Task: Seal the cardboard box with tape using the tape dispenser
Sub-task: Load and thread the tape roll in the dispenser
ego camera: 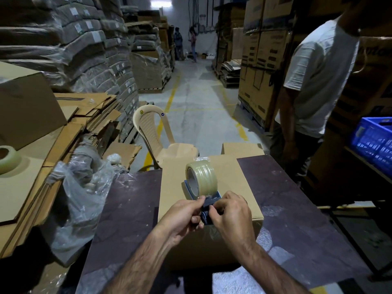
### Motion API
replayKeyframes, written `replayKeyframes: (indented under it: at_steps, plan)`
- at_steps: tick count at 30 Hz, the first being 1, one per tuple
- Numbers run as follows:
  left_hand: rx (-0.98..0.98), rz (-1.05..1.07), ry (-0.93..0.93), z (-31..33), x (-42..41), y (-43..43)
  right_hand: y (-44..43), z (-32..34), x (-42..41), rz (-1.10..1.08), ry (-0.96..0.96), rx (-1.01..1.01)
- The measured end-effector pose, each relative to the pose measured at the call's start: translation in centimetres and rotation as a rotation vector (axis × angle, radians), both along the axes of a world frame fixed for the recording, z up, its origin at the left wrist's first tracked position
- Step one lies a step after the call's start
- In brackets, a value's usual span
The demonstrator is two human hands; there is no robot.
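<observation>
- Two bare hands meet over a closed cardboard box (229, 183). The left hand (182, 215) and right hand (229, 213) both hold a blue tape dispenser (212, 198).
- Left grip: the thumb and curled fingers pinch the dispenser's near end from its left side.
- Right grip: the fingers curl in narrowly and pinch the same end from the right. The two grips almost touch.
- Just beyond both grips, a clear tape roll (201, 177) stands upright in the dispenser, over the box top. Whether the dispenser rests on the box is unclear.
- Under the grips, the box sits on a dark worktop (286, 198) that spreads to either side.
- Left of the grips lies a crumpled plastic bag (84, 187). Farther left, a second tape roll (8, 159) sits on flat cardboard.
- Beyond the grips stands a beige plastic chair (152, 132).
- Far to the right of the grips, a person in a white shirt (314, 81) stands near a blue crate (373, 141).
</observation>
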State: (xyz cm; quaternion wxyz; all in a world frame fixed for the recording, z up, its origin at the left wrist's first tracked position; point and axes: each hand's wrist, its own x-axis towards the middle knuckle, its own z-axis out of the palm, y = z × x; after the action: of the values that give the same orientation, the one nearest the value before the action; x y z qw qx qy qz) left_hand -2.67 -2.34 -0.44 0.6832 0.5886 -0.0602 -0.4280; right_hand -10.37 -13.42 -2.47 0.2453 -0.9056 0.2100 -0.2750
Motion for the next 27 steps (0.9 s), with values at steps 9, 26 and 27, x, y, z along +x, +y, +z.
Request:
replayKeyframes:
  at_steps: [9, 26, 27]
  plan:
    - [0.106, -0.051, -0.079, 0.6, -0.2, 0.4, 0.1, -0.5, -0.1, 0.094, -0.168, 0.170]
    - [0.140, 0.343, -0.434, 0.1, -1.0, 3.2, -2.2, -0.3, -0.8, 0.049, -0.207, 0.234]
    - [0.136, 0.347, -0.435, 0.0, -1.0, 3.2, -2.3, -0.3, -0.8, 0.046, -0.206, 0.243]
